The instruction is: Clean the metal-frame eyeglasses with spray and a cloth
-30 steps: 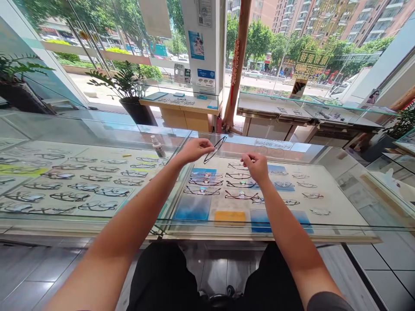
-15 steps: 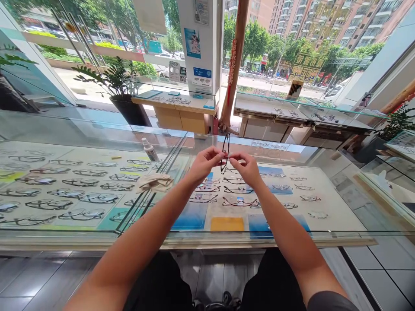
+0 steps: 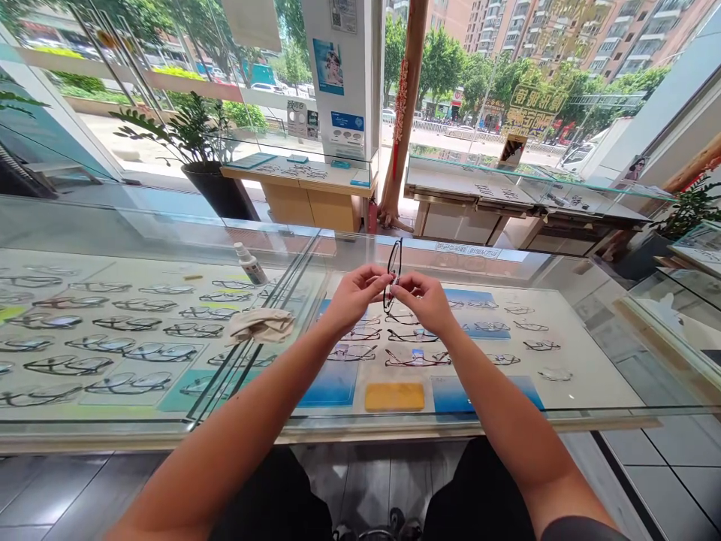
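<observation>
A pair of dark-framed glasses (image 3: 398, 254) is held on end above the glass counter, its lenses one above the other. My left hand (image 3: 360, 295) pinches it near the middle from the left, thumb and fingers closed. From the right, my right hand (image 3: 422, 297) closes its thumb and fingers on the same frame, close to the left fingertips. The small part between the fingers is hidden. Beneath the hands, rows of glasses (image 3: 417, 359) lie inside the display case.
A crumpled beige cloth (image 3: 262, 325) and a white spray bottle (image 3: 249, 263) stand left on the glass top (image 3: 321, 259). A yellow-orange block (image 3: 394, 397) lies near the case's front. Beyond are a potted plant (image 3: 217, 188), a wooden post (image 3: 402, 120) and another glass showcase (image 3: 451, 180).
My right hand's fingers have moved in closer to the left hand at the middle of the glasses. The view has shifted slightly; the glasses remain held upright.
</observation>
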Motion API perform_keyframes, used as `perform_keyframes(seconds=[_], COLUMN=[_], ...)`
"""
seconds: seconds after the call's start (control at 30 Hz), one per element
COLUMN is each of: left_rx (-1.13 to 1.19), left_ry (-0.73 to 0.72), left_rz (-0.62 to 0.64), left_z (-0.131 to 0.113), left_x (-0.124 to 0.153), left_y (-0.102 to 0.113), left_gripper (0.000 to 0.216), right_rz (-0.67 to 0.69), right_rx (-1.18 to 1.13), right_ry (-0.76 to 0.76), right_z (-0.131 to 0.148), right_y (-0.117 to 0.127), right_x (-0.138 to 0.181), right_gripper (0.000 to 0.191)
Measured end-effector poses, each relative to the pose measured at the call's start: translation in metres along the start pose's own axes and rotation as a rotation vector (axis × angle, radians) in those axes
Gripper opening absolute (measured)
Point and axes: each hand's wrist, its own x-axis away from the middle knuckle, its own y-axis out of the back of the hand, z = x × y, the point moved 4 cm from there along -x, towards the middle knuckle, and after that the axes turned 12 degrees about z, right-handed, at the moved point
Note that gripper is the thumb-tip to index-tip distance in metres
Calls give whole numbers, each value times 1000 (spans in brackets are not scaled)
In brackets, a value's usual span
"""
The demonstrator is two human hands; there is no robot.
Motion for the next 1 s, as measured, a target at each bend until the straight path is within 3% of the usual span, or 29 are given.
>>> perform_keyframes(seconds=[0.7,1.0], left_rx=[24,48], left_ry=[8,-16], left_rz=[60,-24], left_z=[-3,-1], left_x=[-3,-6], left_y=[0,9], left_gripper=[53,53], right_rz=[13,-43], right_rx=[53,33], right_ry=[16,-10], right_z=[1,0], right_y=[6,10], right_x=[-2,-1], right_gripper=[52,40])
